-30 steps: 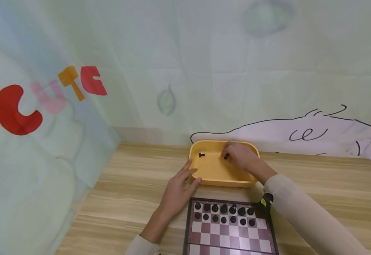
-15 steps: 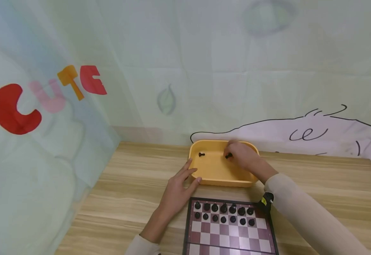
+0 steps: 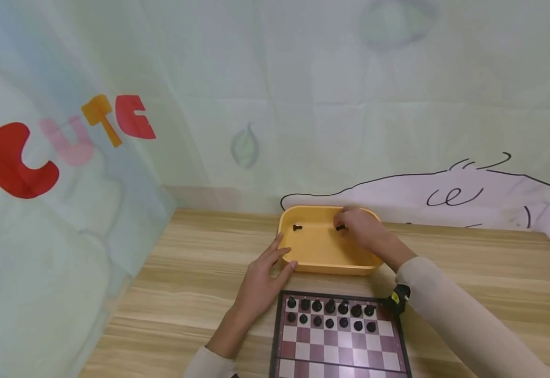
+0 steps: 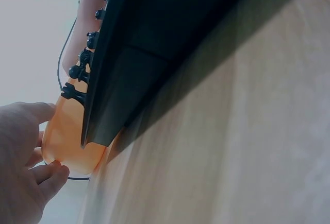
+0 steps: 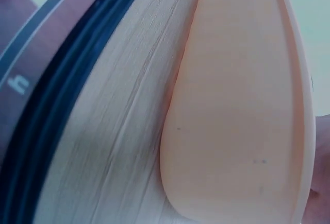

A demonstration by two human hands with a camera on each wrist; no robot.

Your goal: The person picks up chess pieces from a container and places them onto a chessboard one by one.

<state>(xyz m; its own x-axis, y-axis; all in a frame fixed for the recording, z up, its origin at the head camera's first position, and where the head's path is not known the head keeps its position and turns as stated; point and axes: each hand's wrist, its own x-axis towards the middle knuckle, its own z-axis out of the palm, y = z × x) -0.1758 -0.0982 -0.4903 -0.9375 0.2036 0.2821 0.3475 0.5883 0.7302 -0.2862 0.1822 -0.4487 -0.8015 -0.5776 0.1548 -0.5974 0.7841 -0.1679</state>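
A yellow plastic tray (image 3: pixel 322 269) stands behind a chessboard (image 3: pixel 333 354). My left hand (image 3: pixel 260 283) rests its spread fingers on the tray's left front corner; the left wrist view shows those fingertips against the tray wall (image 4: pixel 72 152). My right hand (image 3: pixel 362 228) reaches into the tray's right half and pinches a small black chess piece (image 3: pixel 341 227), partly hidden by the fingers. Another black chess piece (image 3: pixel 297 227) lies on its side at the tray's back left. In the right wrist view the tray's outer wall (image 5: pixel 232 105) hides most of my right hand (image 5: pixel 318 183).
Two rows of black chess pieces (image 3: pixel 330 305) stand on the board's far squares. My right forearm (image 3: pixel 464 310) passes over the wooden table (image 3: pixel 185 262), its wrist strap near the board's far right corner. A printed cloth backdrop (image 3: pixel 303 131) hangs right behind the tray.
My right hand has shifted slightly right within the tray, the pinched chess piece moving with it. My left hand stays at the tray's corner. The head view has shifted a little.
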